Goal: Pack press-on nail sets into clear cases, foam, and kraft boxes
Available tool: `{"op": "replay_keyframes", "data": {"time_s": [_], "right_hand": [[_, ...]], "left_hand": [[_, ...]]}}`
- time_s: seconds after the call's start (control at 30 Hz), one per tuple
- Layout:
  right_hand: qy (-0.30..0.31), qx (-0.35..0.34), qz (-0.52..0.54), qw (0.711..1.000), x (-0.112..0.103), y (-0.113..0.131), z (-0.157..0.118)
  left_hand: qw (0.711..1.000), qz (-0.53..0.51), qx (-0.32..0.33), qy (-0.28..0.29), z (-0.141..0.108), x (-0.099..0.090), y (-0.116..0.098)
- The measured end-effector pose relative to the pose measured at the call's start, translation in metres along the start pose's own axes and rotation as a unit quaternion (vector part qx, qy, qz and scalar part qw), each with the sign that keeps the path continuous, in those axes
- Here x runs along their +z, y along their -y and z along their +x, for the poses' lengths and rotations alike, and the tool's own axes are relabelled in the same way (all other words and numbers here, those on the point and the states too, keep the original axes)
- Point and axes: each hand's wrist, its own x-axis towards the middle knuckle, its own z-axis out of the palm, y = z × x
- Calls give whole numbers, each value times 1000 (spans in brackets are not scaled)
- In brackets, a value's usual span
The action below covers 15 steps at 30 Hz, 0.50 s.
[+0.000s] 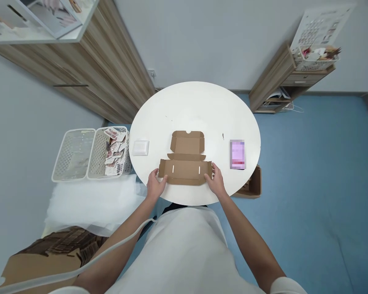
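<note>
An unfolded brown cardboard box (186,169) lies on the round white table (196,102), its smaller panel pointing away from me and its wide panel, with two white slots, nearest me. My left hand (156,183) holds the left end flap between thumb and fingers. At the opposite end, my right hand (215,179) grips the right flap the same way. A flat white packet (140,148) rests on the table's left side. On the right side lies a pink and purple item (237,154), blurred in the view.
Left of the table stand white baskets (92,155), one holding printed packets (115,153). White wrapping material (95,200) lies below them. An open carton (255,183) is under the table's right edge. A wooden cabinet (110,61) and a shelf unit (272,81) stand behind.
</note>
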Motion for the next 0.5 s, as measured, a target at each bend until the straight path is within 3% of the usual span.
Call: {"op": "replay_keyframes", "data": {"time_s": [0.1, 0.27, 0.37, 0.5], "right_hand": [[-29, 0, -47, 998, 2, 4, -11], [-28, 20, -87, 996, 6, 0, -36], [-5, 39, -95, 995, 7, -4, -50], [-29, 33, -141, 989, 1, -3, -60]], "left_hand": [[993, 76, 87, -8, -4, -4, 4], [954, 155, 247, 76, -12, -8, 15], [931, 169, 305, 104, -11, -7, 18], [912, 160, 356, 128, -5, -2, 14]]}}
